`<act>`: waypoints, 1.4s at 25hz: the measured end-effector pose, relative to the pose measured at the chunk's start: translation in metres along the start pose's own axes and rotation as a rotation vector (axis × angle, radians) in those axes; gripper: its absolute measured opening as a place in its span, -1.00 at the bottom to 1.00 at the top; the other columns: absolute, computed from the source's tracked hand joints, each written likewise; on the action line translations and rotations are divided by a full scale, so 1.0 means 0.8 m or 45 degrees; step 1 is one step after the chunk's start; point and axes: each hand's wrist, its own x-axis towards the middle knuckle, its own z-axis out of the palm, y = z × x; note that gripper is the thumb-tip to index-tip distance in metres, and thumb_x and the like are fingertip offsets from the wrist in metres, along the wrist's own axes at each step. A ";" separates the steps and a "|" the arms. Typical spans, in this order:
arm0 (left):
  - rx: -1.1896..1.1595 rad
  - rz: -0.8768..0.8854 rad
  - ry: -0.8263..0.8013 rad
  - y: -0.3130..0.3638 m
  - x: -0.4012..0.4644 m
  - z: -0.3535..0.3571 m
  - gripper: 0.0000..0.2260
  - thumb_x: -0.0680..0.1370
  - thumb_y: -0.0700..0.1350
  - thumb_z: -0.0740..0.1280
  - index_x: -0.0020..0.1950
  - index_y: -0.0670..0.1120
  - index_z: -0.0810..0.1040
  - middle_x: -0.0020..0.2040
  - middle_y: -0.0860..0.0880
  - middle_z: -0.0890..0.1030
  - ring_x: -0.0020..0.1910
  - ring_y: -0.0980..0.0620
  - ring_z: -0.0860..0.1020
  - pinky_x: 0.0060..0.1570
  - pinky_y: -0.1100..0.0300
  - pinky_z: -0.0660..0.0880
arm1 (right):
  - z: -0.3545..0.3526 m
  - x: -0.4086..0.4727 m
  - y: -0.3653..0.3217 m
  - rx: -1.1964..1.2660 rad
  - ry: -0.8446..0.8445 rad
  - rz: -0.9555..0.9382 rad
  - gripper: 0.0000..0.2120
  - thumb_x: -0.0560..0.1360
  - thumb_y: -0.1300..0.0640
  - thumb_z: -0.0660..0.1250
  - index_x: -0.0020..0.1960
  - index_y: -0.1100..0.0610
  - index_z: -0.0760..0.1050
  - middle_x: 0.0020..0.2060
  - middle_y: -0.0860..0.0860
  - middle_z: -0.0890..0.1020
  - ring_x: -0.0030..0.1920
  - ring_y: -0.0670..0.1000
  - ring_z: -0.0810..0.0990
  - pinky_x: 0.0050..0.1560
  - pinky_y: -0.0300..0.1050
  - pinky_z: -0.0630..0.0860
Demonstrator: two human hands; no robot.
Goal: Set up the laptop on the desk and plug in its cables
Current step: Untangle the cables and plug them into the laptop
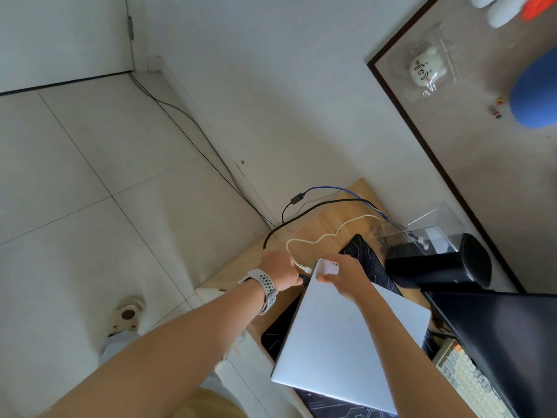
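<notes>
Both hands are working: my right hand (346, 277) is gripping the closed laptop's (346, 342) far corner, steadying it on the surface (337, 223), while my left hand (281, 268) is apparently pinching the white cable's (325, 236) plug at its side.

Bright, even daylight, soft and diffuse; source not visible. Shadows weak: a faint one under the left hand (281, 271) on the table (304, 233), slightly darker under the laptop (349, 336) edge below the right hand (346, 276). Mild sheen on the laptop lid, no hard glare. Strong wide-angle distortion: floor (90, 191) tile lines and the wall far above the hands bend and tilt. Motion blur smears the top right corner and the forearms near the bottom edge. Overall slightly soft, washed out.
</notes>
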 end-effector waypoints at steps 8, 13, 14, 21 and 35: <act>0.337 0.342 0.144 -0.015 -0.009 -0.051 -0.57 0.50 0.06 0.32 -0.50 -0.03 0.27 -0.53 0.07 0.31 -0.45 0.05 0.36 0.27 0.02 0.32 | 0.000 -0.012 -0.023 -0.089 -0.005 0.160 -0.45 0.44 0.12 0.43 0.39 0.06 0.37 0.36 0.08 0.45 0.34 0.12 0.42 0.27 -0.08 0.40; 0.133 0.208 0.422 -0.024 0.028 -0.122 -0.59 0.50 0.11 0.31 -0.44 -0.03 0.25 -0.46 0.03 0.38 -0.17 -0.06 0.37 0.03 0.04 0.41 | -0.006 -0.014 -0.035 -0.034 0.062 0.036 -0.58 0.48 0.05 0.37 0.31 0.06 0.42 0.22 0.00 0.51 0.25 0.02 0.46 0.30 -0.03 0.39; 0.112 0.184 0.461 -0.023 0.036 -0.128 -0.62 0.50 0.13 0.29 -0.41 -0.03 0.29 -0.40 0.01 0.46 -0.12 -0.06 0.36 -0.06 0.08 0.39 | -0.012 -0.011 -0.036 -0.006 0.100 0.006 -0.64 0.49 0.07 0.35 0.27 0.06 0.44 0.17 -0.01 0.52 0.21 0.00 0.48 0.27 -0.04 0.40; 0.122 0.151 0.479 -0.007 0.085 -0.120 -0.76 0.52 0.05 0.22 -0.29 0.00 0.31 -0.33 0.02 0.49 -0.12 -0.06 0.44 -0.03 0.09 0.32 | -0.066 0.040 -0.014 0.197 0.287 -0.046 -0.75 0.49 0.11 0.35 0.15 0.15 0.52 -0.02 0.00 0.55 0.01 -0.03 0.50 -0.08 -0.35 0.37; 0.100 0.122 0.274 0.022 0.295 -0.202 -0.95 0.48 -0.10 0.20 -0.15 -0.06 0.40 -0.34 0.00 0.53 -0.16 -0.09 0.53 0.08 0.09 0.30 | -0.118 0.273 -0.048 -0.354 0.336 0.194 -0.71 0.48 0.14 0.21 0.15 0.09 0.56 0.10 0.10 0.61 0.11 0.15 0.58 0.10 -0.05 0.45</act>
